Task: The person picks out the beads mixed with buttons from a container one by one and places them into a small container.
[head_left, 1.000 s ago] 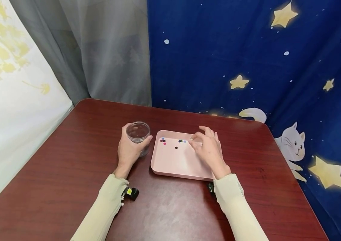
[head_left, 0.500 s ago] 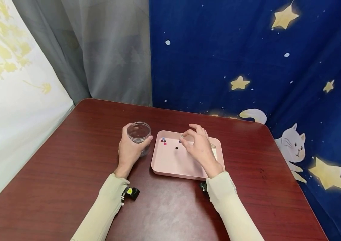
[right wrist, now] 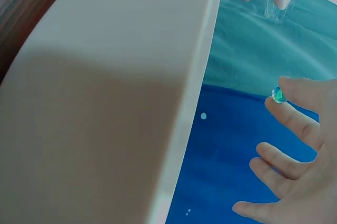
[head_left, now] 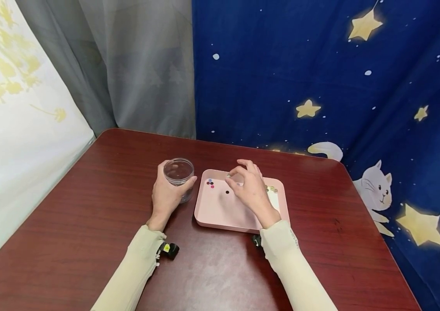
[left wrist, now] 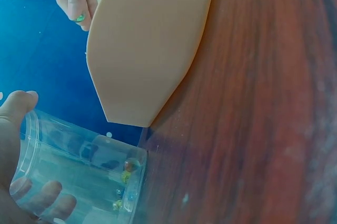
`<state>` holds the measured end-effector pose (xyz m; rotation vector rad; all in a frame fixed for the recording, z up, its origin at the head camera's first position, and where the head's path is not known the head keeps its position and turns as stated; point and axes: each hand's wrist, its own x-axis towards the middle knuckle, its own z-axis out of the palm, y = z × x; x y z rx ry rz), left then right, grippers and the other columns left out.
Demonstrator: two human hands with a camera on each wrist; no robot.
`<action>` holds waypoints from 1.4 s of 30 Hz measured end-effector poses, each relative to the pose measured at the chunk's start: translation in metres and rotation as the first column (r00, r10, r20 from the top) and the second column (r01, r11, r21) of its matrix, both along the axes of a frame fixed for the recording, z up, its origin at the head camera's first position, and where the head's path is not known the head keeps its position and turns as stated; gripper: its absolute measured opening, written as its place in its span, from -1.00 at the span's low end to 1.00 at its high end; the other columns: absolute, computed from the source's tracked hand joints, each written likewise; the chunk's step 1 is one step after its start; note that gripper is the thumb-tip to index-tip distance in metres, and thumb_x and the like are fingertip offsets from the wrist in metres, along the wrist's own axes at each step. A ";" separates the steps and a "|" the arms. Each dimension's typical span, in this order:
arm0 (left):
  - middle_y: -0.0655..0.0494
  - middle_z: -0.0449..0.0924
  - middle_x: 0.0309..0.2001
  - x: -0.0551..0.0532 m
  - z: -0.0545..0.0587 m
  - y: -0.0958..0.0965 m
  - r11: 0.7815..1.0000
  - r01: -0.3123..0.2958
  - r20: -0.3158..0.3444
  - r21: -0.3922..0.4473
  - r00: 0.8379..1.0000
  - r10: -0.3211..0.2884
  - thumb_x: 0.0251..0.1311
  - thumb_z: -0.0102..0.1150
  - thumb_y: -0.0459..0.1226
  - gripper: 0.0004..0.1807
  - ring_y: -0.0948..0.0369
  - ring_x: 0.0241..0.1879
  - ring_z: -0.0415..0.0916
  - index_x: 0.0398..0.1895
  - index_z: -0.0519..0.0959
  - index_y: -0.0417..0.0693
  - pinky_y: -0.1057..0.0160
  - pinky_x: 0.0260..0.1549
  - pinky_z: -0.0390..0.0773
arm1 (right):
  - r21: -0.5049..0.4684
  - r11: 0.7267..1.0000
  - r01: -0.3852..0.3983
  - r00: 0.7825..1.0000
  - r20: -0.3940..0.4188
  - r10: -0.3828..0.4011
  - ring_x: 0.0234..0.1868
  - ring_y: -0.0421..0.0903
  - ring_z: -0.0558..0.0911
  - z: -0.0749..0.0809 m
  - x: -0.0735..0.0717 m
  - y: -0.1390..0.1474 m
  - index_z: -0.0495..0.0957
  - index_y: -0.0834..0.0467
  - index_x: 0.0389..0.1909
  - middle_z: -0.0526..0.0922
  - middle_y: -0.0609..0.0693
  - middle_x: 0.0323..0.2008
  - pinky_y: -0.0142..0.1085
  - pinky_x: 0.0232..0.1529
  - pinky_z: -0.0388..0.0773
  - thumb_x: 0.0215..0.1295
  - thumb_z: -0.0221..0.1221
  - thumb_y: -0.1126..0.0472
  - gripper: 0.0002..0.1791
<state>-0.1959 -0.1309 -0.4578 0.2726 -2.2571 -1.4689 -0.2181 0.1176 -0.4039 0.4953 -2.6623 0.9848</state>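
Observation:
My left hand (head_left: 165, 194) grips a clear jar (head_left: 178, 169) left of the pink tray, thumb and fingers curled round its side. In the left wrist view several small marbles (left wrist: 131, 165) lie at the jar's bottom. Over the tray (head_left: 223, 216), my right hand (head_left: 251, 190) pinches a glass marble (right wrist: 279, 94) with a green swirl between thumb and index finger, its other fingers spread. On the tray's left lies a cluster of small round pieces, one of them pink (head_left: 212, 186), and a dark piece (head_left: 227, 192) lies apart. Yellowish round pieces (head_left: 274, 189) sit at its right end.
The tray has a raised rim and stands on a dark red wooden table (head_left: 99, 207). A grey curtain (head_left: 150, 65) and a blue star-patterned curtain (head_left: 254, 77) hang behind the table's far edge. A white cloth (head_left: 17, 151) hangs at the left.
My right hand has moved left across the tray with the marble, uncovering the yellowish pieces at the right end. My left hand and the jar have stayed in place.

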 end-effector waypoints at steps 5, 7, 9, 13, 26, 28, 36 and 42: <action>0.22 0.65 0.18 0.000 -0.001 0.000 1.000 0.003 -0.003 0.000 1.000 -0.003 -0.11 0.63 0.19 -0.01 0.14 0.20 0.60 0.42 0.32 0.34 -0.06 0.19 0.49 | 0.006 1.000 -0.014 1.000 -0.009 0.014 0.44 0.11 0.43 0.000 -0.001 -0.004 0.74 -0.01 -0.22 0.52 0.04 0.37 0.08 0.49 0.29 0.33 0.40 0.05 -0.87; 0.23 0.65 0.17 0.000 -0.001 0.000 1.000 0.002 -0.005 0.003 1.000 -0.002 -0.12 0.63 0.20 -0.01 0.14 0.19 0.60 0.42 0.33 0.35 -0.06 0.19 0.50 | 0.005 1.000 -0.022 1.000 -0.014 0.022 0.44 0.11 0.44 0.000 -0.001 -0.006 0.73 -0.01 -0.22 0.53 0.05 0.37 0.08 0.50 0.28 0.32 0.41 0.05 -0.87; 0.24 0.65 0.17 -0.001 -0.001 0.000 1.000 0.001 -0.008 0.005 1.000 0.000 -0.13 0.63 0.21 -0.01 0.15 0.19 0.60 0.41 0.33 0.36 -0.06 0.19 0.50 | 0.004 1.000 -0.027 0.999 -0.018 0.027 0.44 0.11 0.44 0.001 -0.002 -0.008 0.73 -0.01 -0.22 0.53 0.05 0.37 0.08 0.51 0.26 0.32 0.41 0.05 -0.87; 0.26 0.65 0.16 -0.001 -0.001 0.000 1.000 0.000 -0.009 0.010 1.000 0.000 -0.14 0.64 0.21 -0.01 0.16 0.19 0.60 0.40 0.33 0.36 -0.04 0.19 0.49 | -0.011 0.999 -0.031 0.999 -0.008 0.031 0.44 0.10 0.43 0.003 -0.001 -0.013 0.72 -0.02 -0.22 0.52 0.04 0.37 0.07 0.50 0.26 0.35 0.39 0.05 -0.89; 0.21 0.65 0.19 -0.001 0.001 0.000 1.000 0.003 -0.003 0.005 1.000 -0.003 -0.12 0.63 0.20 0.00 0.13 0.20 0.60 0.42 0.31 0.34 -0.05 0.20 0.50 | -0.003 0.998 -0.059 0.997 -0.044 0.059 0.42 0.10 0.46 0.004 0.001 -0.028 0.73 -0.01 -0.22 0.54 0.06 0.35 0.05 0.48 0.31 0.34 0.40 0.04 -0.87; 0.20 0.64 0.19 -0.001 0.001 0.000 1.000 0.006 -0.005 0.003 1.000 -0.006 -0.12 0.63 0.21 0.01 0.13 0.20 0.60 0.43 0.31 0.33 -0.06 0.20 0.50 | -0.004 0.998 -0.065 0.997 -0.044 0.065 0.41 0.10 0.45 0.005 0.001 -0.030 0.73 -0.01 -0.21 0.54 0.06 0.35 0.05 0.48 0.31 0.34 0.39 0.05 -0.87; 0.21 0.64 0.20 -0.001 0.000 0.000 1.000 0.004 0.001 -0.002 1.000 -0.003 -0.12 0.63 0.21 0.01 0.12 0.20 0.60 0.43 0.31 0.34 -0.07 0.20 0.50 | -0.011 0.996 -0.089 0.996 -0.030 0.088 0.42 0.09 0.45 0.008 0.002 -0.039 0.73 0.01 -0.18 0.53 0.06 0.36 0.04 0.51 0.28 0.33 0.39 0.06 -0.86; 0.19 0.64 0.21 -0.001 0.000 0.000 1.000 0.013 -0.004 0.005 1.000 -0.013 -0.11 0.63 0.19 0.02 0.12 0.21 0.60 0.44 0.30 0.32 -0.06 0.20 0.50 | -0.023 0.995 -0.102 0.994 -0.045 0.101 0.40 0.10 0.47 0.008 0.002 -0.045 0.74 0.04 -0.17 0.55 0.08 0.35 0.05 0.49 0.30 0.33 0.40 0.09 -0.86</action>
